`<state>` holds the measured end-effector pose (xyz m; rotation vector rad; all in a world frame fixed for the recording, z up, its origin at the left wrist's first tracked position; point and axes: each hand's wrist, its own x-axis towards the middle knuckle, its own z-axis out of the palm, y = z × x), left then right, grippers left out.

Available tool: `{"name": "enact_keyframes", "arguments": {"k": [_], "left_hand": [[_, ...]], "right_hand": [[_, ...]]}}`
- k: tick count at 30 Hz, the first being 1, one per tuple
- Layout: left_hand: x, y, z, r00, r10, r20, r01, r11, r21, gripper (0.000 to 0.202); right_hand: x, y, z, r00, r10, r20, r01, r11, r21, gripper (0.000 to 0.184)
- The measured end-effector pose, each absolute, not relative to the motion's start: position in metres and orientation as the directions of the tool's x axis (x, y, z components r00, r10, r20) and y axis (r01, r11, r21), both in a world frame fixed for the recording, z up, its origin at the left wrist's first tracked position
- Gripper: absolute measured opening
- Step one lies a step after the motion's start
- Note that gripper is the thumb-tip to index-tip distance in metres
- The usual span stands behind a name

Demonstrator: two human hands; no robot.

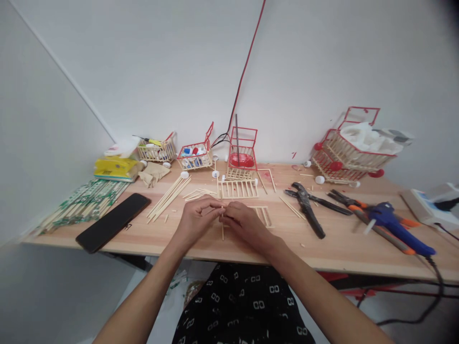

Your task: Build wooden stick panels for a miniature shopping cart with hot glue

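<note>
In the middle of the table, my left hand [195,217] and my right hand [247,224] meet with their fingertips pinched together around a thin wooden stick [223,233]. The stick's lower end shows below the fingers; its middle is hidden by them. Partly covered by my right hand is a ladder-like frame of sticks [265,216]. Just beyond the hands lies another stick frame [238,189] with several crossbars. Loose sticks [168,198] and short cut pieces are scattered left of my left hand.
Small stick-built carts [195,156] stand along the wall, a larger one [355,153] at right. A phone [114,222], wrapped chopsticks [82,203] and a yellow packet [116,168] are at left. Right are black-handled pliers [308,210], orange-handled pliers [362,210], a blue glue gun [398,227] and a power strip [426,210].
</note>
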<state>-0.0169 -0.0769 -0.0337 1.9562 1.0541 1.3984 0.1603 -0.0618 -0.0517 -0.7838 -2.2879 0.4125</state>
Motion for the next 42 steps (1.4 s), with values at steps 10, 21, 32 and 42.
{"name": "enact_keyframes", "arguments": {"k": [10, 21, 32, 42], "left_hand": [[-0.0161, -0.0778, -0.0318, 0.160, 0.829, 0.536, 0.300, -0.558, 0.774, 0.005], [-0.0166, -0.0771, -0.0334, 0.169, 0.829, 0.534, 0.299, -0.559, 0.774, 0.005], [-0.0169, -0.0775, -0.0331, 0.169, 0.829, 0.533, 0.315, -0.558, 0.768, 0.006], [-0.0165, -0.0772, -0.0337, 0.162, 0.835, 0.526, 0.303, -0.550, 0.779, 0.006]], "right_hand": [[0.1603, -0.0618, -0.0514, -0.589, 0.642, 0.490, 0.426, 0.763, -0.486, 0.019], [0.1602, -0.0621, -0.0506, -0.589, 0.636, 0.499, 0.413, 0.767, -0.491, 0.020], [0.1601, -0.0627, -0.0486, -0.590, 0.651, 0.478, 0.434, 0.755, -0.492, 0.019], [0.1601, -0.0621, -0.0499, -0.587, 0.650, 0.483, 0.433, 0.756, -0.491, 0.019]]}}
